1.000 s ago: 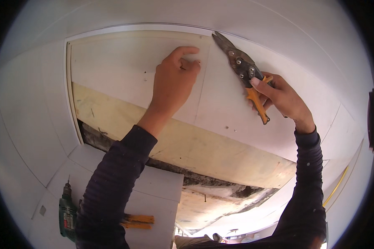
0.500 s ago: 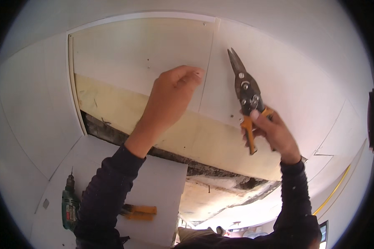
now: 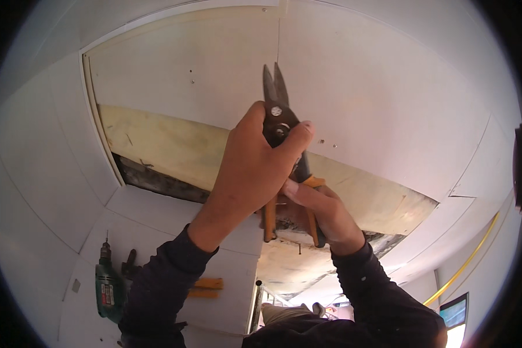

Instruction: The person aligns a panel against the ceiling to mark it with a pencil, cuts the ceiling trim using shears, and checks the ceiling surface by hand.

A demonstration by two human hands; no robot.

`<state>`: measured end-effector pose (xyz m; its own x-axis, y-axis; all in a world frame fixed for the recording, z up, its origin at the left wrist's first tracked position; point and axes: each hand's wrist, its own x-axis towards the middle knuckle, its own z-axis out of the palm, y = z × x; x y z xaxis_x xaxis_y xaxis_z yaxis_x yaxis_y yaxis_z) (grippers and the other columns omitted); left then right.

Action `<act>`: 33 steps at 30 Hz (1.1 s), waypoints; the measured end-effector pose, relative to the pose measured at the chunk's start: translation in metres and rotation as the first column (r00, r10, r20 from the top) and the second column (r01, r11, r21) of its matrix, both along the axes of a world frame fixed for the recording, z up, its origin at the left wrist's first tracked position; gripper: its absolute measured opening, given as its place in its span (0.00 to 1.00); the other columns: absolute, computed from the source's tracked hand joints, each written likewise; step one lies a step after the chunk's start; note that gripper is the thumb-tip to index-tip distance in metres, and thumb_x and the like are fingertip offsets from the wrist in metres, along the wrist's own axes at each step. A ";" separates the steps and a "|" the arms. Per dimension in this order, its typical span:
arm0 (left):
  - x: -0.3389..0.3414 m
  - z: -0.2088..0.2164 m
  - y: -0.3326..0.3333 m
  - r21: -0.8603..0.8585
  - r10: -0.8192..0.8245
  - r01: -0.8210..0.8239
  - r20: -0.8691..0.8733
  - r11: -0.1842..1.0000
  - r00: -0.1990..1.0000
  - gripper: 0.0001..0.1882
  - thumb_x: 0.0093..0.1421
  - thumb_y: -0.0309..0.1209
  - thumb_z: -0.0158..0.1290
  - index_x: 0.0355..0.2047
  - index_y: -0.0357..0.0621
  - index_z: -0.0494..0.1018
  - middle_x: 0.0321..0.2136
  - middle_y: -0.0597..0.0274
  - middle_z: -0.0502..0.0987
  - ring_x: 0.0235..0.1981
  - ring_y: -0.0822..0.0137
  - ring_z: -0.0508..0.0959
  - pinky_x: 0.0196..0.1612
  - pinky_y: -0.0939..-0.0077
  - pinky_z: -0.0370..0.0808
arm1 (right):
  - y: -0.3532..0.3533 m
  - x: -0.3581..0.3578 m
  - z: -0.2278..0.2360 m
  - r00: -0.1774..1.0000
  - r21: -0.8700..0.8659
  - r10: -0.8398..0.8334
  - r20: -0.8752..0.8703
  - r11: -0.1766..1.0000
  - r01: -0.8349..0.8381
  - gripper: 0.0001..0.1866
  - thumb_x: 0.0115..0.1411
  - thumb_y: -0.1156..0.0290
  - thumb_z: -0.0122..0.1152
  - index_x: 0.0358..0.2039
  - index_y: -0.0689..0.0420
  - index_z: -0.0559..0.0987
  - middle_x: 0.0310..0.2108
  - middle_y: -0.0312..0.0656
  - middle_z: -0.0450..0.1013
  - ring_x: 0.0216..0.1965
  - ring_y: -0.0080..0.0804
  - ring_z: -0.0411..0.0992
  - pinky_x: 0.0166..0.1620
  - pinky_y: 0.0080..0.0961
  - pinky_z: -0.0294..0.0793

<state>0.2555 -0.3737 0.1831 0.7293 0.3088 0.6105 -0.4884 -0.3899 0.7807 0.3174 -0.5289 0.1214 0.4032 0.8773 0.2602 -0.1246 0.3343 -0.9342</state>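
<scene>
A pair of tin snips (image 3: 276,110) with dark metal jaws and orange-and-black handles points up in front of the pale panels. Its blades are slightly spread and its handles stand apart. My left hand (image 3: 254,159) wraps around the snips' body near the pivot, thumb across the front, hiding part of the mechanism. Below it, my right hand (image 3: 325,210) grips the handles, with the thumb reaching in beside the left palm. Some of the right fingers are hidden behind the handles.
Behind the snips is a white panel (image 3: 156,72) with several screws, above a yellowish strip (image 3: 162,130) and a dark gap (image 3: 162,181). A green drill (image 3: 107,287) lies lower left, near an orange-handled tool (image 3: 206,288). A yellow hose (image 3: 464,261) runs at right.
My right hand has brought the tin snips left to the middle. My left hand, earlier apart with curled fingers, has closed around the snips' body. The view has shifted a little.
</scene>
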 end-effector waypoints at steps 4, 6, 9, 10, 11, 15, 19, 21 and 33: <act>-0.003 0.006 0.005 0.041 0.053 -0.052 -0.023 0.998 0.998 0.16 0.67 0.37 0.64 0.36 0.37 0.72 0.22 0.62 0.78 0.23 0.73 0.77 0.31 0.72 0.76 | 0.026 -0.005 -0.021 0.957 0.265 0.227 -0.181 0.948 -0.175 0.27 0.79 0.57 0.53 0.69 0.63 0.71 0.61 0.52 0.76 0.63 0.41 0.75 0.65 0.44 0.73; -0.006 0.005 0.009 0.089 0.065 -0.063 -0.013 0.994 0.998 0.16 0.66 0.37 0.64 0.37 0.36 0.72 0.22 0.62 0.78 0.23 0.73 0.77 0.31 0.72 0.76 | 0.032 -0.009 -0.028 0.960 0.259 0.215 -0.177 0.952 -0.165 0.30 0.80 0.53 0.52 0.70 0.63 0.69 0.63 0.54 0.74 0.63 0.43 0.75 0.65 0.47 0.73; -0.005 0.003 0.008 0.158 0.062 -0.062 0.004 0.985 0.998 0.17 0.68 0.38 0.63 0.38 0.36 0.72 0.23 0.62 0.77 0.25 0.73 0.77 0.31 0.72 0.75 | 0.039 -0.008 -0.033 0.974 0.272 0.214 -0.081 0.944 -0.184 0.36 0.80 0.46 0.49 0.72 0.64 0.65 0.65 0.56 0.72 0.63 0.46 0.75 0.65 0.50 0.74; -0.005 0.004 0.012 0.166 0.070 -0.069 0.002 0.984 0.998 0.17 0.68 0.38 0.63 0.38 0.36 0.72 0.23 0.62 0.77 0.25 0.73 0.77 0.31 0.72 0.75 | 0.044 -0.005 -0.035 0.971 0.285 0.238 0.009 0.930 -0.231 0.39 0.80 0.41 0.48 0.73 0.64 0.64 0.65 0.56 0.72 0.62 0.47 0.75 0.64 0.52 0.76; -0.008 0.006 0.018 0.213 0.075 -0.064 -0.044 0.975 0.996 0.16 0.70 0.40 0.62 0.40 0.38 0.74 0.26 0.64 0.77 0.28 0.74 0.75 0.34 0.73 0.74 | 0.049 -0.001 -0.037 0.970 0.294 0.245 0.008 0.926 -0.236 0.39 0.80 0.41 0.48 0.73 0.64 0.64 0.65 0.56 0.72 0.62 0.47 0.75 0.64 0.52 0.76; -0.022 0.021 0.034 0.283 0.140 -0.081 -0.196 0.956 0.971 0.18 0.76 0.42 0.58 0.50 0.37 0.78 0.33 0.65 0.78 0.32 0.73 0.76 0.40 0.73 0.76 | 0.058 0.005 -0.021 0.949 0.331 0.311 -0.055 0.902 -0.277 0.42 0.79 0.34 0.42 0.73 0.60 0.64 0.56 0.52 0.74 0.56 0.47 0.77 0.58 0.58 0.82; -0.051 0.019 0.028 0.066 0.172 -0.160 -0.265 0.985 0.949 0.25 0.74 0.42 0.61 0.60 0.34 0.76 0.42 0.56 0.82 0.31 0.71 0.82 0.34 0.75 0.78 | 0.070 0.019 0.001 0.882 0.472 0.437 -0.176 0.824 -0.314 0.40 0.79 0.33 0.39 0.73 0.54 0.66 0.48 0.48 0.75 0.49 0.44 0.79 0.52 0.58 0.85; -0.056 0.003 0.035 0.233 0.190 -0.182 -0.010 0.955 0.982 0.24 0.75 0.40 0.60 0.64 0.37 0.76 0.49 0.55 0.80 0.38 0.71 0.84 0.39 0.74 0.79 | 0.074 0.031 0.011 0.899 0.477 0.420 -0.123 0.820 -0.318 0.40 0.78 0.32 0.39 0.73 0.53 0.66 0.47 0.48 0.76 0.47 0.44 0.79 0.50 0.57 0.86; -0.111 -0.008 0.050 0.391 0.317 -0.299 0.020 0.870 0.948 0.11 0.74 0.27 0.57 0.53 0.38 0.82 0.44 0.60 0.82 0.42 0.70 0.80 0.46 0.74 0.77 | 0.082 0.030 0.003 0.975 0.262 0.218 0.035 0.940 -0.220 0.38 0.78 0.33 0.47 0.67 0.56 0.73 0.42 0.45 0.77 0.42 0.37 0.79 0.42 0.41 0.84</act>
